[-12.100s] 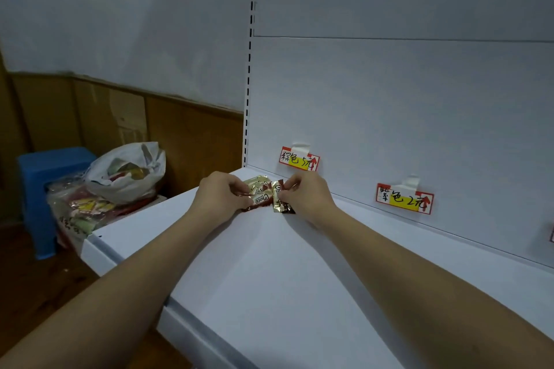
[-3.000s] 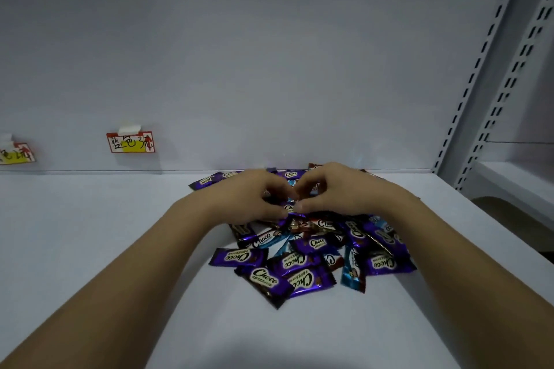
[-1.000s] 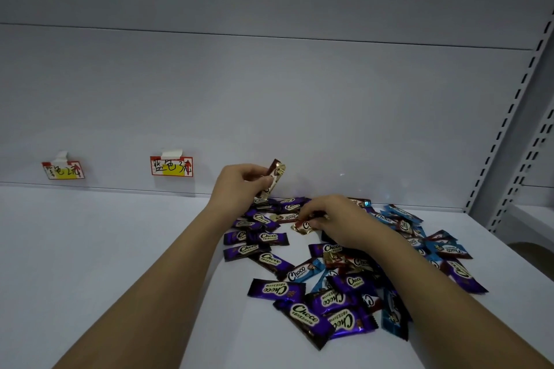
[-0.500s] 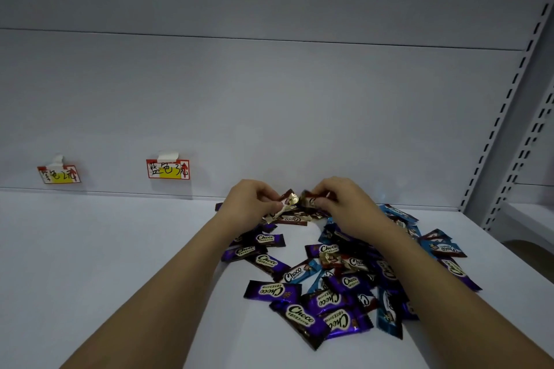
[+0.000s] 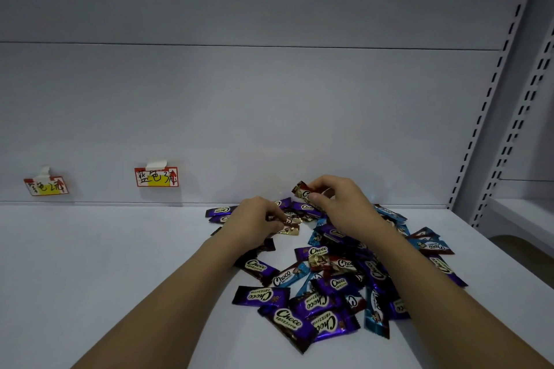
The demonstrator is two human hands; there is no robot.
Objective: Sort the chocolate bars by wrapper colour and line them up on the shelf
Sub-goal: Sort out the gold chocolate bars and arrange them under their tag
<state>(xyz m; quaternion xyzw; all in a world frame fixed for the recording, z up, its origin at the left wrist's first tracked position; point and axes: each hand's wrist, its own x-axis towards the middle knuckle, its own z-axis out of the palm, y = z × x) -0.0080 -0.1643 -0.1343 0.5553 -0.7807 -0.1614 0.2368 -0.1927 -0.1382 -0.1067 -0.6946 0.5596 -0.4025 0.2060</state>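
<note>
Head view: white shelf fills the lower frame, with a white back panel rising behind it and slotted uprights at the right. A second, lower shelf shows at the far right edge.

Pile of chocolate bars lies loose on the shelf, right of centre, unsorted. Wrappers observed: mostly purple, several blue, a few red-brown and gold, overlapping at mixed angles. A purple bar and another purple bar lie at the near edge of the pile. Blue bars sit at the right side.

Both forearms reach in from the bottom of the frame. Left hand rests low at the pile's far left, fingers curled and pinching a gold bar that lies against the shelf. Right hand is raised above the pile near the back panel, thumb and fingers clamped on a red bar, which is tilted and clear of the pile.

Two price tags are taped to the back panel left of the pile: one tag near the hands, the other tag well to the left. Both are red-bordered with a yellow patch and handwritten characters.
</note>
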